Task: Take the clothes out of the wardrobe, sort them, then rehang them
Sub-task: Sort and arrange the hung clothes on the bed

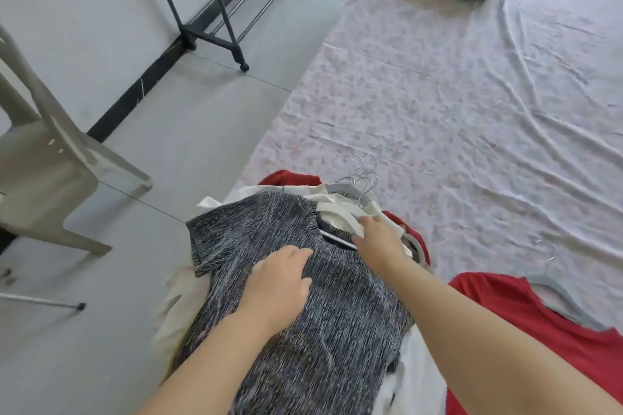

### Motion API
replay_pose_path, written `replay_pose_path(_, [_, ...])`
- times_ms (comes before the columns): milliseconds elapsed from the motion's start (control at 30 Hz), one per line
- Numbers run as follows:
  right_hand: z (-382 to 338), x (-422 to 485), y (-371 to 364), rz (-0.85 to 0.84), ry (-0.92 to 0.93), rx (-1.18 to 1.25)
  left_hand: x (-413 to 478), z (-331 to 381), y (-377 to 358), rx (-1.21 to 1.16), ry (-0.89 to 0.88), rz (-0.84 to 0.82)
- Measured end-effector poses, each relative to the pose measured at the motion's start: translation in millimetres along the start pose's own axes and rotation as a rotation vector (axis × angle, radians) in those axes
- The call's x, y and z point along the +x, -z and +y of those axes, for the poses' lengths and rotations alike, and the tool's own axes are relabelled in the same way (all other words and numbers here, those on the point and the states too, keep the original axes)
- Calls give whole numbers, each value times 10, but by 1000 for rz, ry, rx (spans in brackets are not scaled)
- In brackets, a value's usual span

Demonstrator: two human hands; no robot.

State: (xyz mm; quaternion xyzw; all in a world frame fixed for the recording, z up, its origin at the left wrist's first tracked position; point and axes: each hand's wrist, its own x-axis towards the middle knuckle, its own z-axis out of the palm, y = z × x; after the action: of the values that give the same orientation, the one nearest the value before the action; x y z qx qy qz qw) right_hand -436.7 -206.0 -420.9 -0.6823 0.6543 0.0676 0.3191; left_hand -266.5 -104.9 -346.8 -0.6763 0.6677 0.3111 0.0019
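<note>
Grey top (323, 313): six o'clock.
Left hand (279, 283): spread flat on it.
Right hand (379, 239): grips white hanger (340, 216).

- Soft, even daylight fills the room, bright without glare.
- Faint, blurry-edged shadows sit under the chair (50, 158) and the rack (215, 40) on the pale floor (188, 131).
- The wide lens bows straight lines near the edges.
- The chair looks slightly smeared.
</note>
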Motion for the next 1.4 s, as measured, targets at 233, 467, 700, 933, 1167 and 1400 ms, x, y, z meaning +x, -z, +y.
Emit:
replay_pose_path(233, [6, 593, -337, 111, 28, -126, 344, -187, -213, -33, 51, 4])
replay_pose_path(467, [-33, 392, -253, 153, 28, 44, 344, -145, -117, -46, 47, 37])
replay_pose_path(700, [-200, -482, 54, 349, 171, 224, 246, 106, 370, -46, -72, 218])
replay_pose_path(933, [-300, -1517, 348, 660, 281, 272, -55, 221, 712, 158, -257, 384])
replay_pose_path(1167, [-7, -2801, 505, 882, 123, 288, -567, 506, 732, 163, -691, 451])
replay_pose_path(1400, [519, -3992, 380, 1130, -106, 159, -1246, 1176, 262, 4, -966, 347])
